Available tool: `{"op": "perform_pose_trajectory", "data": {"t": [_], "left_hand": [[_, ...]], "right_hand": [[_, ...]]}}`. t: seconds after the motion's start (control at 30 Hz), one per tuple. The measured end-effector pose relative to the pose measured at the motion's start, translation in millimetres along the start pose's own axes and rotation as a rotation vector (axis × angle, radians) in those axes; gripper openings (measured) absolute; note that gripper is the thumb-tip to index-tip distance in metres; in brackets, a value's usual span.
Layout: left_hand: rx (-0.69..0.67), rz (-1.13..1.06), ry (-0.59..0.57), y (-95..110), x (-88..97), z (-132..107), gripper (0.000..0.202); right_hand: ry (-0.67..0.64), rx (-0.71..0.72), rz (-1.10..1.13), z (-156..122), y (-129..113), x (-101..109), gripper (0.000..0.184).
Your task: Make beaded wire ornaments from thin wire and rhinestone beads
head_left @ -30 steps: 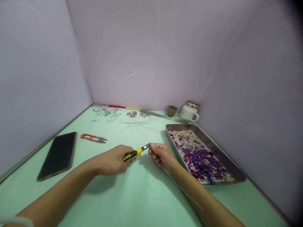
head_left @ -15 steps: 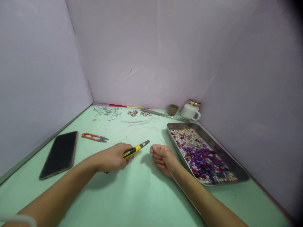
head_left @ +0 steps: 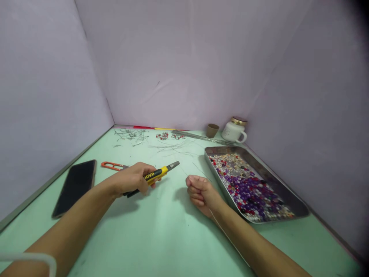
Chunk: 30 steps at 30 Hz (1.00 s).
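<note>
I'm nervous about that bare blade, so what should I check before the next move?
1. Knife held in the left hand: ok, fingers closed round its handle.
2. Right hand clear of the blade: ok, a gap shows.
3. Strand pinched in the right hand: ok, a length shows past the fingertips.
4. Strand clear of the blade: cannot tell, too thin to follow.
5. Snips fully in sight: not ok, the left hand hides part.
6. Phone away from the blade: ok.
</note>
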<state>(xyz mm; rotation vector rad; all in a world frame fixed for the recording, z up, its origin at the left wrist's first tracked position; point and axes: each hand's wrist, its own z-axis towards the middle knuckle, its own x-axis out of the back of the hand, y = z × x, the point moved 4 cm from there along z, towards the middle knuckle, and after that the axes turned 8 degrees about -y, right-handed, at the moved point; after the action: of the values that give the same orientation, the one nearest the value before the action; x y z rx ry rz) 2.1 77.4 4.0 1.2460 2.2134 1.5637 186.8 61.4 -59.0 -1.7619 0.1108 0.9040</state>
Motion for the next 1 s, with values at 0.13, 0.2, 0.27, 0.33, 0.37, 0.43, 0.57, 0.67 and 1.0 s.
{"op": "perform_pose_trajectory", "data": {"t": [0.13,0.2,0.27,0.33,0.37,0.43,0.57,0.67,1.0], "left_hand": [[0.026,0.008,0.056,-1,0.9,1,0.026],[0.016,0.003,0.073,-1,-1.2,3,0.025],[0.012,-0.042,0.112,-2,-1.2,6,0.027],[0.017,-0.160,0.173,-8,4.1,9,0.031],[0.022,-0.231,0.239,-13,10.4,9,0.033],[0.020,-0.336,0.428,-23,28.7,5,0.033],[-0.023,-0.301,0.600,-28,55.3,-9,0.032],[0.025,-0.304,0.395,-21,41.1,-10,0.038],[0.049,0.019,0.002,7,-33.9,-2,0.027]], "right_hand": [[-0.003,-0.022,-0.016,-3,1,0,0.024],[-0.001,-0.020,-0.027,-3,0,0,0.023],[0.015,0.000,-0.037,-5,-1,1,0.023],[0.031,0.007,-0.051,-7,0,2,0.023],[0.035,0.002,-0.062,-8,1,3,0.024],[0.032,-0.013,-0.084,-11,3,3,0.024],[0.058,-0.001,-0.080,-14,6,6,0.022],[0.131,0.035,-0.053,-14,5,8,0.020],[0.176,0.065,-0.035,-13,3,6,0.019]]}}
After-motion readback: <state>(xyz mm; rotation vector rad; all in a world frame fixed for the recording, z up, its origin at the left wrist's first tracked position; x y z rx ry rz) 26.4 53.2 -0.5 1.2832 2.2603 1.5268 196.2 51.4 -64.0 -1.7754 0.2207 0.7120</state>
